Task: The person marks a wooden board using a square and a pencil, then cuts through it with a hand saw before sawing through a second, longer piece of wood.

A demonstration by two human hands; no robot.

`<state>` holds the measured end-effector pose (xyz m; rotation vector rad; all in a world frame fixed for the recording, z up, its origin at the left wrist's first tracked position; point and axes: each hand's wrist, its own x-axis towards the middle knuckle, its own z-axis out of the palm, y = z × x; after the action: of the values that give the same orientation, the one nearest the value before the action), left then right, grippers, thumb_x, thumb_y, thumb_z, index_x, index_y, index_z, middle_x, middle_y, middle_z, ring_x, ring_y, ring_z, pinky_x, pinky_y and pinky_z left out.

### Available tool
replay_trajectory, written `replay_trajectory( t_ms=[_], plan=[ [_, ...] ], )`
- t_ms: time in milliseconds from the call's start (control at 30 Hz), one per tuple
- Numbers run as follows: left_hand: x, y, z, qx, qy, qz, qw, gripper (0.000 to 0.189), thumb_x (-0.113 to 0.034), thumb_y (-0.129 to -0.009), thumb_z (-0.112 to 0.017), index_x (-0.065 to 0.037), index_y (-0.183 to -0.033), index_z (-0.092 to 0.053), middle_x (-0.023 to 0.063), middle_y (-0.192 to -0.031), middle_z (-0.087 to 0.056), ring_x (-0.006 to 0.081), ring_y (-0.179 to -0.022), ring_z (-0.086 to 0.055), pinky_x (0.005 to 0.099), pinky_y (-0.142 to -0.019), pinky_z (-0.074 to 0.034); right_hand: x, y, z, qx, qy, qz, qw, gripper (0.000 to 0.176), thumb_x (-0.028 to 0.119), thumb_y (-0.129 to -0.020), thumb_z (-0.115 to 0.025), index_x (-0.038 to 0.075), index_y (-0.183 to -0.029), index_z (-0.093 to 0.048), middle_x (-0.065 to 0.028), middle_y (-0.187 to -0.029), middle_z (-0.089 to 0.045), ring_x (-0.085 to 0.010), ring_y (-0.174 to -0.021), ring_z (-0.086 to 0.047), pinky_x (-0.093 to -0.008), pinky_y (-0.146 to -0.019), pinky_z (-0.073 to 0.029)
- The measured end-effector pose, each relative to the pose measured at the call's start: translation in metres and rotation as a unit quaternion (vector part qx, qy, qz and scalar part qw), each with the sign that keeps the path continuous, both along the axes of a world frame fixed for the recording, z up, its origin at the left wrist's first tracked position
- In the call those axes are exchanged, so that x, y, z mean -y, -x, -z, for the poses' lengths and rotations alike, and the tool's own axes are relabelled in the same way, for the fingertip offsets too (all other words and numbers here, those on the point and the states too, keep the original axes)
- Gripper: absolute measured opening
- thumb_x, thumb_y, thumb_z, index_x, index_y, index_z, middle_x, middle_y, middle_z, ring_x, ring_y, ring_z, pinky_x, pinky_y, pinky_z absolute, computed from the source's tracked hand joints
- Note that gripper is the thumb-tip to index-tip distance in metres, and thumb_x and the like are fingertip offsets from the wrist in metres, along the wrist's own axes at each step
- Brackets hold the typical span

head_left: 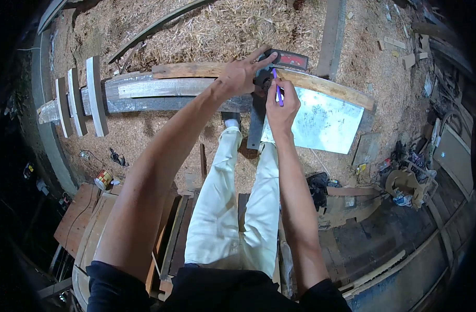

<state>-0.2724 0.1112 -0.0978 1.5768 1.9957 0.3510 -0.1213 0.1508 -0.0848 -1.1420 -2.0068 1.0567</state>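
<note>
My right hand [283, 104] pinches a purple pen [277, 88], its upper end beside a dark carpenter's square [256, 122]. With fingers and thumb spread over it, my left hand [240, 73] holds the square against a wooden board [188, 70]. The square's long blade runs toward my legs, and a black-and-red piece [291, 60] lies at its far end. How the parts join is hidden by my left hand. Under my right hand and to its right lies a whitish, stained sheet [324, 122].
Pale strips [96, 96] lie crosswise at the left end of the long beam [113, 96]. Wood shavings [222, 26] cover the ground. A painted tin [103, 179] stands at lower left. At right are a torn carton [404, 182] and scrap wood.
</note>
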Motion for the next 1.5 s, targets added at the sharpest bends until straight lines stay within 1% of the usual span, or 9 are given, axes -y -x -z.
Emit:
replay_trajectory(
  t_ms=[467, 733, 800, 867, 933, 1067, 1200, 1367, 1500],
  plan=[
    [-0.001, -0.001, 0.003, 0.027, -0.001, -0.007, 1.0, 0.111, -0.029, -0.055, -0.086, -0.033, -0.146, -0.024, 0.0021, -0.153, -0.02, 0.0286, -0.097, -0.064, 0.04, -0.082, -0.056, 0.037, -0.043, -0.009, 0.04, 0.035, -0.055, 0.997, 0.008, -0.003, -0.082, -0.059, -0.004, -0.09, -0.056, -0.0211, -0.085, -0.06, -0.0359, -0.074, -0.06, -0.0399, -0.066, -0.048],
    [0.0, 0.002, -0.006, 0.05, -0.014, -0.009, 0.999, 0.113, -0.027, -0.054, -0.087, -0.032, -0.147, -0.023, 0.0044, -0.153, -0.022, 0.0312, -0.099, -0.063, 0.0404, -0.082, -0.055, 0.02, -0.037, -0.03, 0.001, 0.097, 0.047, 0.994, 0.007, 0.003, -0.086, -0.056, -0.003, -0.091, -0.057, -0.0182, -0.087, -0.062, -0.0344, -0.073, -0.06, -0.0374, -0.066, -0.048],
    [-0.002, 0.002, -0.009, 0.087, 0.07, -0.006, 0.994, 0.109, -0.03, -0.061, -0.084, -0.033, -0.148, -0.018, 0.0033, -0.155, -0.014, 0.0295, -0.108, -0.06, 0.0516, -0.093, -0.043, -0.001, -0.033, -0.033, 0.06, -0.021, -0.012, 0.998, 0.008, 0.005, -0.089, -0.052, -0.002, -0.089, -0.056, -0.0174, -0.086, -0.06, -0.0349, -0.073, -0.058, -0.0405, -0.066, -0.045],
    [-0.003, 0.002, -0.011, 0.093, 0.056, -0.004, 0.994, 0.11, -0.028, -0.06, -0.084, -0.03, -0.148, -0.018, 0.0032, -0.155, -0.016, 0.0301, -0.113, -0.057, 0.05, -0.093, -0.043, -0.015, -0.029, -0.039, 0.051, -0.031, -0.002, 0.998, 0.011, 0.007, -0.091, -0.05, -0.002, -0.087, -0.054, -0.0172, -0.084, -0.057, -0.0359, -0.072, -0.056, -0.043, -0.066, -0.042],
    [-0.005, 0.003, -0.018, 0.075, 0.078, -0.017, 0.994, 0.112, -0.03, -0.058, -0.085, -0.025, -0.147, -0.018, 0.0037, -0.154, -0.017, 0.0296, -0.117, -0.053, 0.0484, -0.095, -0.042, -0.027, -0.024, -0.052, 0.135, 0.2, 0.046, 0.969, 0.011, 0.008, -0.09, -0.051, -0.003, -0.089, -0.053, -0.0177, -0.083, -0.055, -0.0371, -0.076, -0.055, -0.0439, -0.066, -0.041],
    [-0.011, -0.001, -0.025, 0.007, 0.087, -0.011, 0.996, 0.116, -0.038, -0.052, -0.087, -0.019, -0.145, -0.021, 0.0119, -0.149, -0.023, 0.0343, -0.123, -0.047, 0.0473, -0.098, -0.04, -0.006, -0.033, -0.052, 0.329, 0.117, -0.037, 0.936, 0.025, 0.018, -0.086, -0.06, 0.0, -0.102, -0.053, -0.0216, -0.1, -0.054, -0.043, -0.086, -0.058, -0.0476, -0.07, -0.048],
    [-0.011, 0.0, -0.012, -0.037, 0.012, 0.022, 0.999, 0.118, -0.043, -0.049, -0.088, -0.013, -0.144, -0.024, 0.0136, -0.143, -0.03, 0.0353, -0.123, -0.044, 0.0461, -0.098, -0.039, 0.044, -0.028, -0.06, 0.399, 0.061, -0.116, 0.907, 0.05, 0.023, -0.079, -0.068, 0.001, -0.116, -0.043, -0.0177, -0.102, -0.05, -0.0358, -0.087, -0.059, -0.0436, -0.068, -0.052],
    [-0.029, 0.025, -0.022, -0.013, -0.058, 0.057, 0.997, 0.068, -0.018, -0.065, -0.063, -0.004, -0.127, -0.04, 0.0165, -0.117, -0.049, 0.0347, -0.115, -0.048, 0.043, -0.094, -0.043, 0.068, -0.034, -0.027, 0.419, 0.04, -0.058, 0.905, 0.039, 0.016, -0.075, -0.067, 0.002, -0.103, -0.044, -0.0126, -0.093, -0.049, -0.029, -0.089, -0.058, -0.0375, -0.065, -0.053],
    [-0.056, 0.021, -0.01, 0.107, -0.029, 0.05, 0.993, 0.066, -0.015, -0.07, -0.062, -0.005, -0.131, -0.041, 0.0181, -0.114, -0.057, 0.0375, -0.094, -0.06, 0.0405, -0.081, -0.051, 0.065, -0.042, -0.016, 0.378, 0.023, -0.09, 0.921, 0.031, 0.01, -0.08, -0.058, 0.0, -0.106, -0.045, -0.0167, -0.096, -0.053, -0.0328, -0.091, -0.058, -0.0403, -0.069, -0.052]
  ],
)
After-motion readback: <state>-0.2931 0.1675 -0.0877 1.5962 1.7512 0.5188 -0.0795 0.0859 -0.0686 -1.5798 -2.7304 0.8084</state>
